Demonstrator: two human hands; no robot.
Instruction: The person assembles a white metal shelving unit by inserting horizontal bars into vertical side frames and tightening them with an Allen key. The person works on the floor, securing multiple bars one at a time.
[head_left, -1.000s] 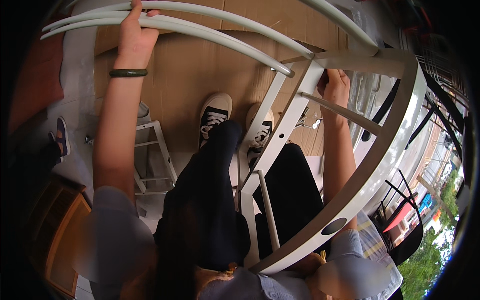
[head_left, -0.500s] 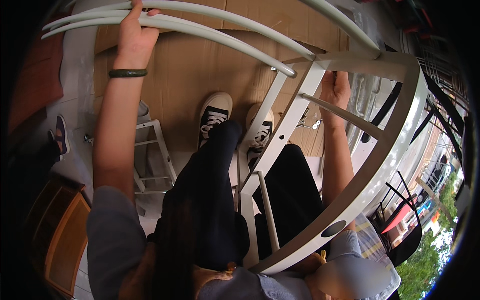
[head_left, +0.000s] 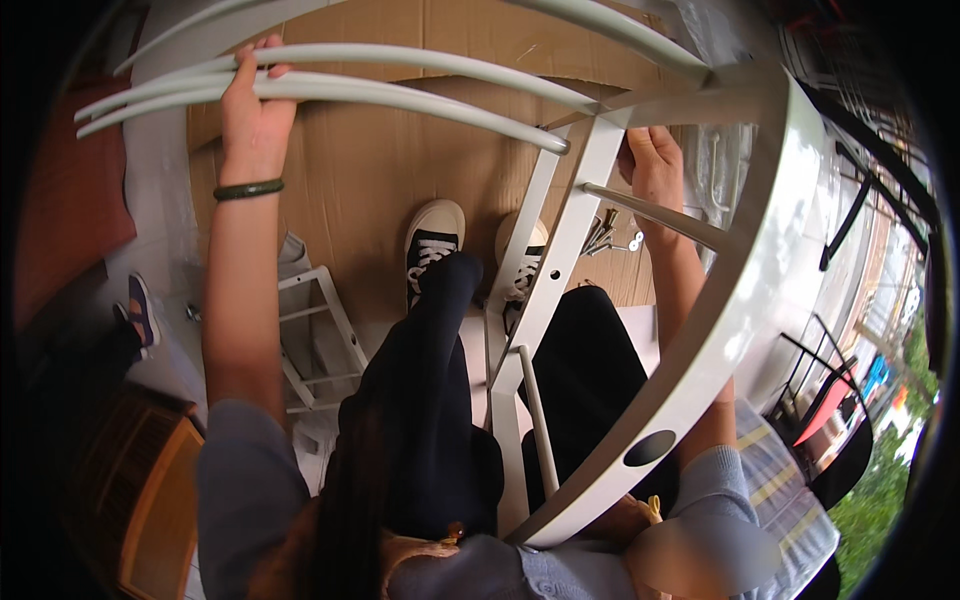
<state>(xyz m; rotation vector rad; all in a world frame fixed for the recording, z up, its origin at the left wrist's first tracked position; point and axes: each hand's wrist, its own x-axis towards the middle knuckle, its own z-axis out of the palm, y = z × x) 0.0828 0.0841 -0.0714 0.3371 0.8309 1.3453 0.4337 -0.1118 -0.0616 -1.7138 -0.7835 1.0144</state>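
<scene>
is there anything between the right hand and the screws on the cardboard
Yes. The right hand is up against the white frame, and a thin grey rod of that frame crosses just under the hand, between it and the screws lying on the cardboard. The left hand grips the curved bars, well away.

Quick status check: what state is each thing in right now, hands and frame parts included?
Left hand: closed around the curved white rods.
Right hand: gripping the flat white bar near its joint.
White metal frame: held tilted over the knees.
Curved rods: joined to the frame.
Screws: loose on the cardboard.
</scene>
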